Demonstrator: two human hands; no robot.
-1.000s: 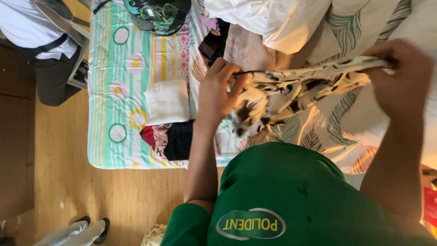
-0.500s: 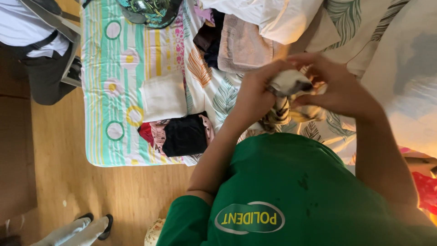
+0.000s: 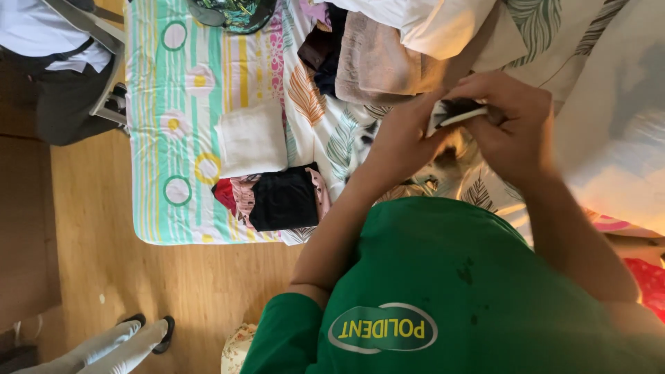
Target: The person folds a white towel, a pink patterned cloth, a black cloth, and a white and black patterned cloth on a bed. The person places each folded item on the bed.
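Observation:
My left hand (image 3: 405, 138) and my right hand (image 3: 512, 121) meet over the bed, both closed on a small black-and-white patterned cloth (image 3: 454, 114) that is bunched between the fingers. Only a strip of the cloth shows; the rest is hidden by my hands. Beneath them lies a leaf-print sheet (image 3: 332, 138). To the left of my left forearm, a folded black garment (image 3: 284, 201) rests on pink and red pieces, and a folded white cloth (image 3: 251, 138) lies just beyond it.
A striped sheet with circles (image 3: 173, 118) covers the bed's left part. A pile of beige and dark clothes (image 3: 374, 59) and a white pillow (image 3: 443, 24) lie further back. One person (image 3: 48, 62) sits at the top left; another's legs (image 3: 118, 346) stand on the wooden floor (image 3: 173, 291).
A second ago the patterned cloth was stretched wide between my hands. My hands have come together and the cloth is now gathered into a small bundle.

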